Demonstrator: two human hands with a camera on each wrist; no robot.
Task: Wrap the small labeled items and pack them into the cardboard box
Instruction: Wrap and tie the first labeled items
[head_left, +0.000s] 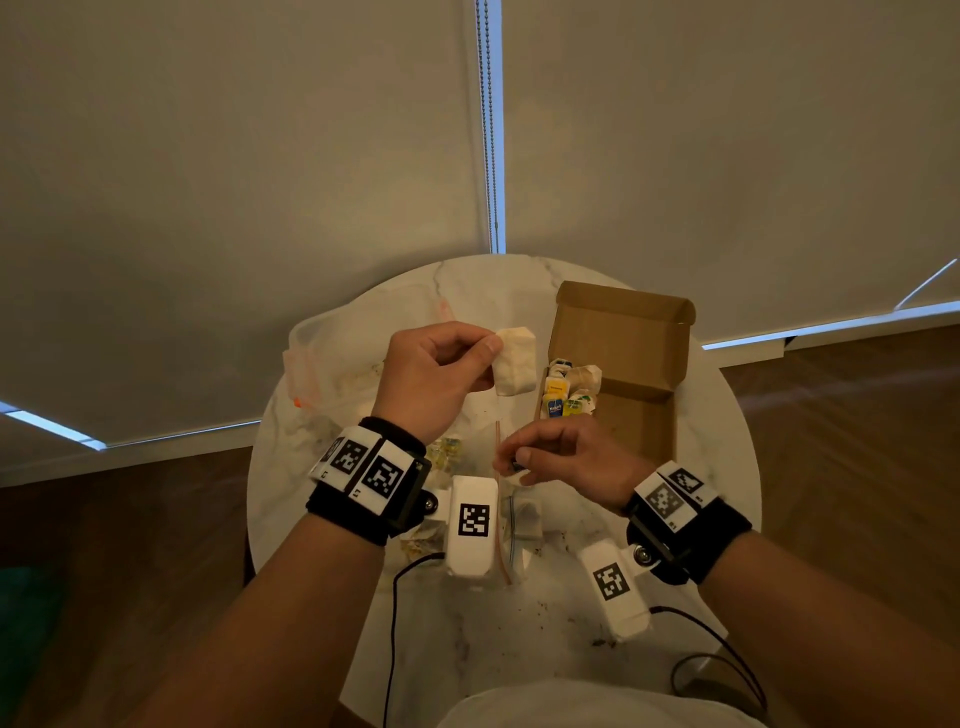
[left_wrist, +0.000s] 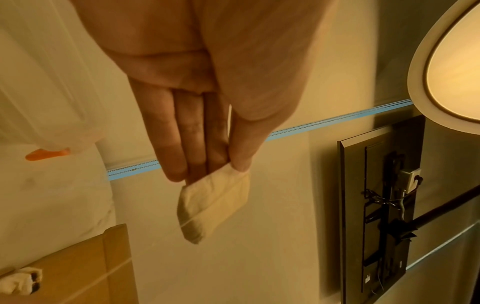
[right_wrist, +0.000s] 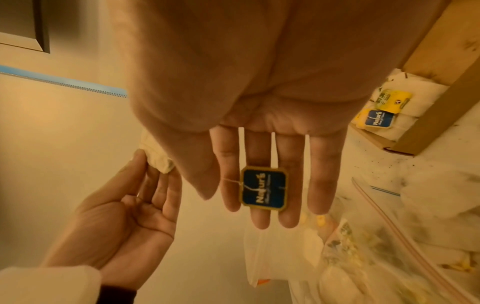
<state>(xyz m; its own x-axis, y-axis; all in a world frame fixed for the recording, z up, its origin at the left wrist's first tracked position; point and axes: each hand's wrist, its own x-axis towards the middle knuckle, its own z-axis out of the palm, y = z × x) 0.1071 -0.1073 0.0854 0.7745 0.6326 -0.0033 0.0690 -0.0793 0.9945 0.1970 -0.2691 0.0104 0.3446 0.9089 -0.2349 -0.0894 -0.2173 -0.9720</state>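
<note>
Tea bag (head_left: 515, 360), held up over the middle of the tabletop, string stretched to its tag.

Pinched at one corner between left thumb and fingertips (left_wrist: 205, 156) of the left hand (head_left: 434, 371); blue tag (right_wrist: 264, 188) lying on the right hand (head_left: 563, 457), fingers nearly straight there, thumb grip unclear. Best to keep the string taut, wind it snugly round the bag, then set it beside the wrapped ones in the cardboard box (head_left: 644, 415) near the right edge.

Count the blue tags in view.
2 clear: a tag held at the right hand, another tag in the box. Others may be hidden among the packed bags.
</note>
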